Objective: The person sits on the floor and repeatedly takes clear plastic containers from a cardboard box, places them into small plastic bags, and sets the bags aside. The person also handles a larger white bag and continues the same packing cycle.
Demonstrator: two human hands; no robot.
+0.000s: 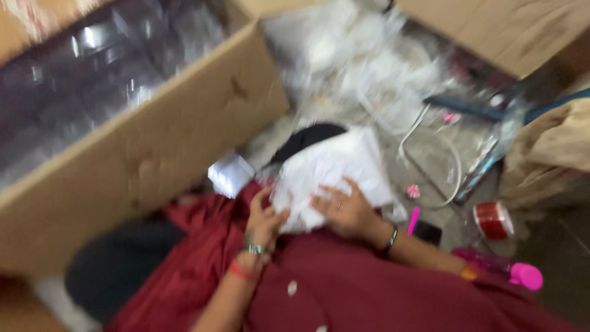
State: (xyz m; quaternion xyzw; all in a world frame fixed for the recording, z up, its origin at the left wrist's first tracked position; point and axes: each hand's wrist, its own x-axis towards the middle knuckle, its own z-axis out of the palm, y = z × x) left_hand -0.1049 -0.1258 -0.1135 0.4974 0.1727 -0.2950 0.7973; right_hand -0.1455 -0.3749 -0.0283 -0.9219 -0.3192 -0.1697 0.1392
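White crumpled plastic bag (pixel 332 172) is lying on a dark red cloth (pixel 344 289) over the person's lap, beside a large cardboard box (pixel 147 154). Left hand (pixel 265 220) is gripping its lower edge; right hand (pixel 342 208) is pressing flat on top, fingers spread.

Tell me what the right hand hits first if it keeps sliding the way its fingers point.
The right hand already lies on the white bundle, fingers pointing up-left; going on, it would probably just cross more of it. Blur hides depth.
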